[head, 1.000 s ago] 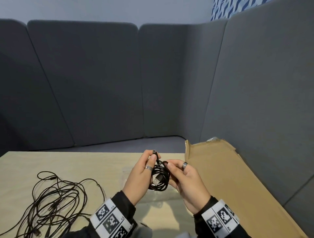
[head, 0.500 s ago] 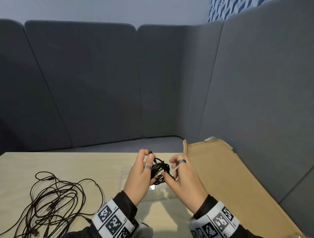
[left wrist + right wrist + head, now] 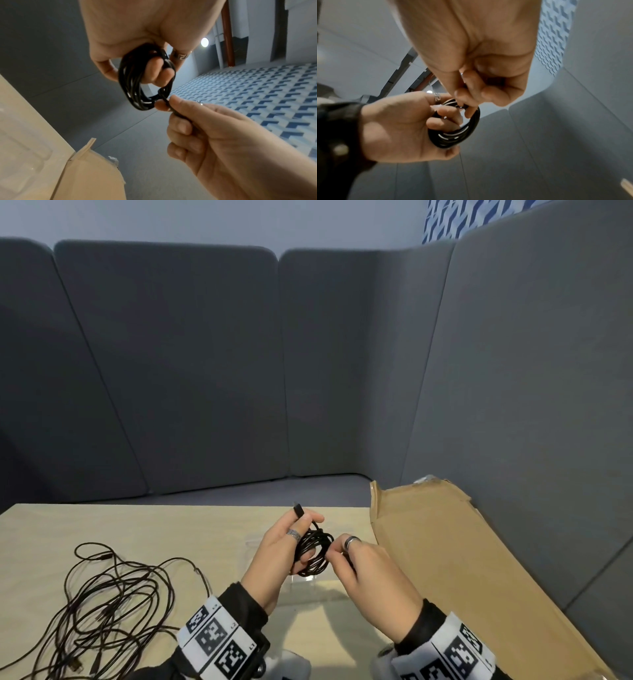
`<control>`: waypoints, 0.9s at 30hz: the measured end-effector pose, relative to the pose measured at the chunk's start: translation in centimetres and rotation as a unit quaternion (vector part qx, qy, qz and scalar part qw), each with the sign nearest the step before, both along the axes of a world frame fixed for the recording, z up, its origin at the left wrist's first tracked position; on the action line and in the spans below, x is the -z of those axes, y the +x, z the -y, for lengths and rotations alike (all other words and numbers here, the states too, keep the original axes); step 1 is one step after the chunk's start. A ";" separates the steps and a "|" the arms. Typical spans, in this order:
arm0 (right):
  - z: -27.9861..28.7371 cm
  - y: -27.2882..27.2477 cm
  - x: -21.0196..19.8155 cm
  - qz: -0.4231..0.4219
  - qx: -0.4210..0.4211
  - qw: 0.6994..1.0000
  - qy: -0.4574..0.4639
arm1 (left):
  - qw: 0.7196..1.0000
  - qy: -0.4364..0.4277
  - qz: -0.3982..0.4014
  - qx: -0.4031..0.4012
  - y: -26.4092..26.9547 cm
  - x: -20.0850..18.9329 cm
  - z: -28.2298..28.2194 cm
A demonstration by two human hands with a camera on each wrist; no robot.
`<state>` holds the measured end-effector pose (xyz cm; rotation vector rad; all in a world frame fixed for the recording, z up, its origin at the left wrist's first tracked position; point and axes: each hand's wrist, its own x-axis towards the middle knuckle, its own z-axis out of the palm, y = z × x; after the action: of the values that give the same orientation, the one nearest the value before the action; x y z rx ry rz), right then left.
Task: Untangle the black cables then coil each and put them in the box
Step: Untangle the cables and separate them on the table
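A small black cable coil [image 3: 313,553] [image 3: 137,86] [image 3: 462,132] hangs above the table, wound round the fingers of my left hand [image 3: 284,546] [image 3: 150,67] [image 3: 412,121], which grips it. One plug [image 3: 298,510] sticks up above that hand. My right hand [image 3: 346,556] [image 3: 164,105] [image 3: 465,100] pinches the cable's loose end at the coil's right side. A tangle of black cables [image 3: 102,604] lies on the table at the left. The cardboard box [image 3: 445,542] lies open to the right of my hands.
The light wooden table [image 3: 171,529] sits in a booth of grey padded panels [image 3: 205,371]. A clear plastic tray [image 3: 308,587] lies on the table under my hands. The box flap [image 3: 82,155] stands up by the table's right side.
Both hands have risen slightly with the coil. My right hand has shifted from the coil's side to pinching the loose end, and the silver plug seen earlier is hidden.
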<state>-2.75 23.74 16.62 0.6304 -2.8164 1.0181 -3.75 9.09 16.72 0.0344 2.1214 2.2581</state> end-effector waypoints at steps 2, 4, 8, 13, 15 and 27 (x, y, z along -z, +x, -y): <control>-0.1 0.1 -0.1 0.017 -0.017 1.000 -0.017 | 0.999 0.029 0.033 0.022 -0.2 -0.2 0.5; -0.5 0.1 -0.4 0.032 -0.028 0.999 -0.028 | 0.994 0.070 0.056 0.055 -0.3 -0.4 1.1; -1.2 0.1 -1.2 0.053 -0.054 0.997 -0.020 | 0.979 0.125 0.062 0.148 -0.3 -0.5 2.2; -1.8 -0.2 -2.1 0.122 -0.088 0.988 -0.039 | 0.958 0.188 0.079 0.201 -0.3 -0.6 3.1; -1.8 -0.4 -2.2 0.116 -0.090 0.989 -0.031 | 0.968 0.184 0.066 0.157 -0.3 -0.6 2.5; 0.1 0.4 -1.2 0.041 -0.055 0.996 -0.051 | 0.998 0.028 -0.002 -0.052 -0.2 0.0 0.2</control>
<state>-2.37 23.61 17.84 0.7557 -2.8028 1.2251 -3.93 8.90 16.67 -0.0730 2.1079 2.3769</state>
